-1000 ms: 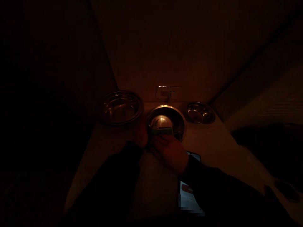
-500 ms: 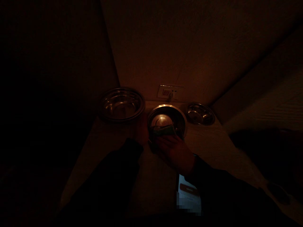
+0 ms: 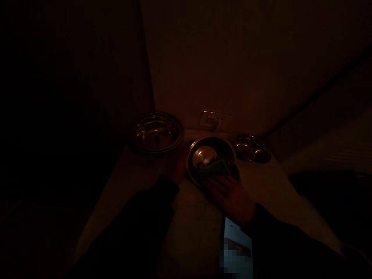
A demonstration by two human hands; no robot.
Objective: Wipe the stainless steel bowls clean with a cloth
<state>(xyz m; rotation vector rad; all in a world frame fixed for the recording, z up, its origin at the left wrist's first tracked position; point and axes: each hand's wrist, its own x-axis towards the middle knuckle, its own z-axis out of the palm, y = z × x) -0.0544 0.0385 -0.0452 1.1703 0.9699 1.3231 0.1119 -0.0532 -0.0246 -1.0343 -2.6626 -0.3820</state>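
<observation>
A shiny metal bowl [image 3: 203,155] stands in the middle of the table. My right hand [image 3: 229,193] is closed on a dark green cloth [image 3: 216,168] and presses it against the near inner side of the bowl. The cloth's lower part is hidden under the fingers. My left hand [image 3: 178,168] is at the bowl's left side, seemingly against its outer wall. Its fingers are lost in the dark, so their grip does not show.
A wider metal basin [image 3: 157,135] sits at the back left, a smaller metal bowl [image 3: 252,149] at the back right. A lit phone [image 3: 236,232] lies by my right forearm on the pale table [image 3: 192,224]. Behind is a wall with a socket [image 3: 213,119]. The light is very dim.
My right hand and the cloth have moved rightward along the bowl's near inner side. The whole view has shifted slightly and looks darker. My left hand stays beside the bowl.
</observation>
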